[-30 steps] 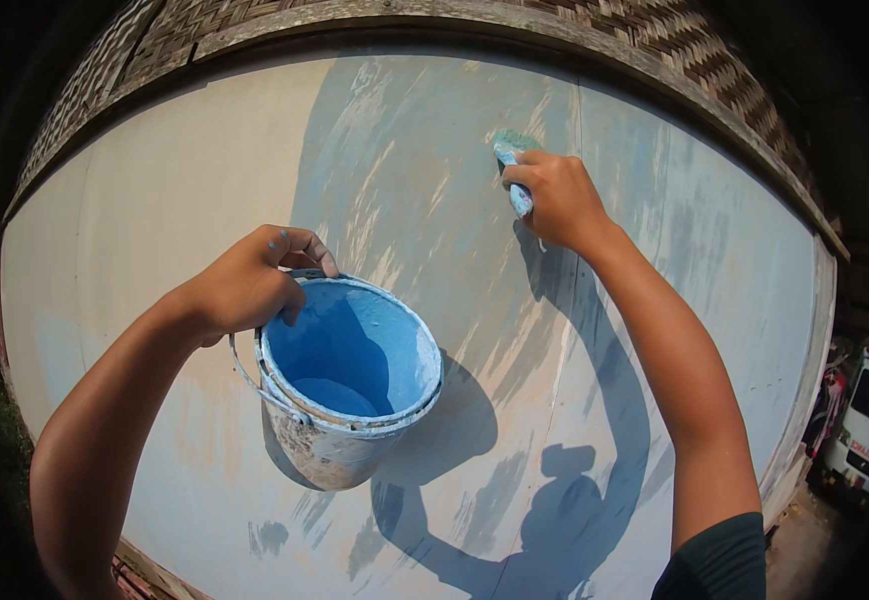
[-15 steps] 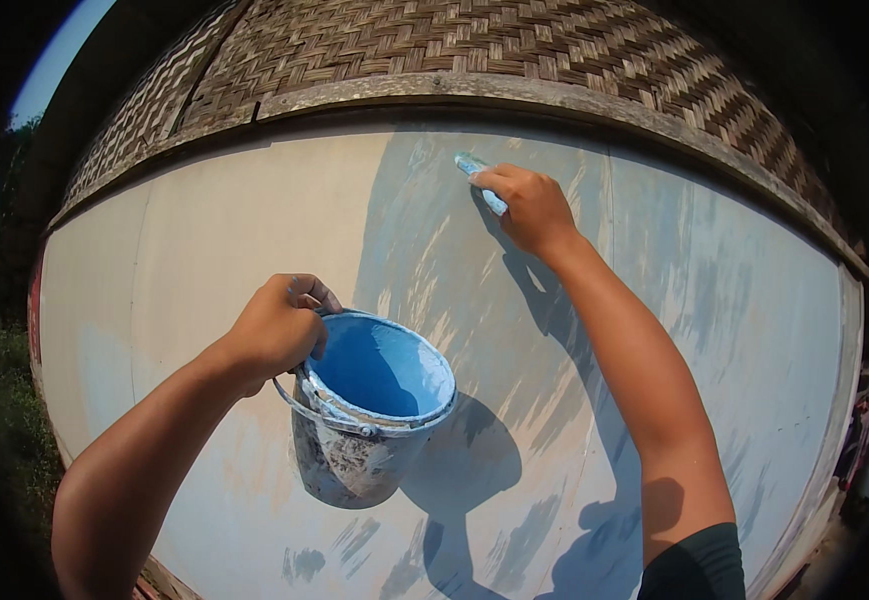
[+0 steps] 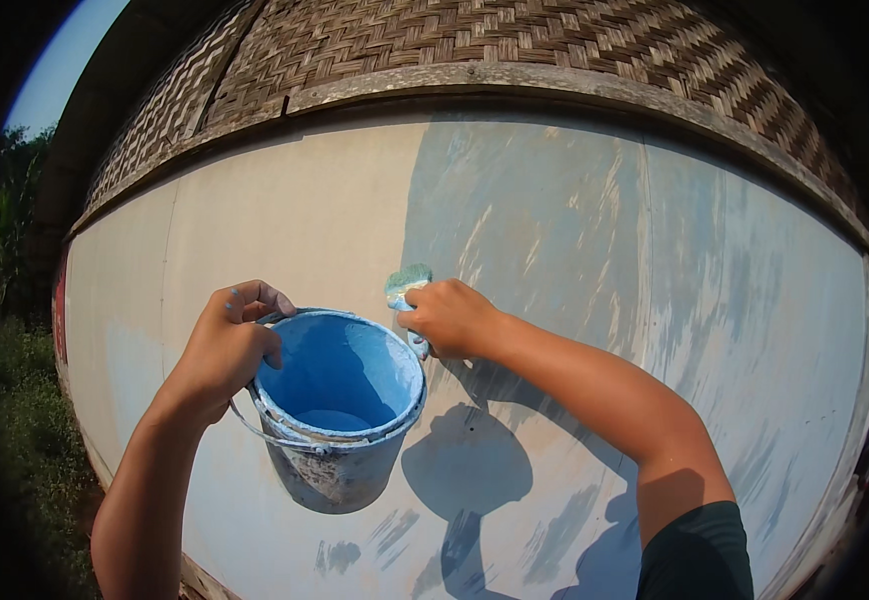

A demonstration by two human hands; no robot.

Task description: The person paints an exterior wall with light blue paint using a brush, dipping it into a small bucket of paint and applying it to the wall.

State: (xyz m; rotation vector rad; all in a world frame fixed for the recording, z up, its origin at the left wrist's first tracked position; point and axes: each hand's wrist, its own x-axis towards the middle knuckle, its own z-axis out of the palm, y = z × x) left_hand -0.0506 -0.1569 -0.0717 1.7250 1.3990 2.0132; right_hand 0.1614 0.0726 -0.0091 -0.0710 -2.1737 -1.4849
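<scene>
My left hand [image 3: 235, 335] grips the rim of a paint-smeared bucket [image 3: 340, 470], its wire handle hanging down at the side. Light-blue paint [image 3: 340, 419] lies in the bottom of the bucket, and the inner wall is coated blue. Closed around the handle of a paintbrush [image 3: 410, 284] is my right hand [image 3: 452, 318], just above and right of the bucket's rim. The brush points upward with bluish, wet-looking bristles. Behind both hands stands a flat wall panel [image 3: 285, 230], beige on the left and streaked blue-grey on the right.
A wooden beam [image 3: 535, 78] runs along the panel's top, with woven bamboo matting [image 3: 455, 35] above it. Green plants [image 3: 30, 400] grow at the far left. Shadows of the bucket and my arms fall on the panel.
My right hand has brought the brush down and left from the upper panel to beside the bucket. The bucket has shifted slightly left and tipped, showing more of its inside.
</scene>
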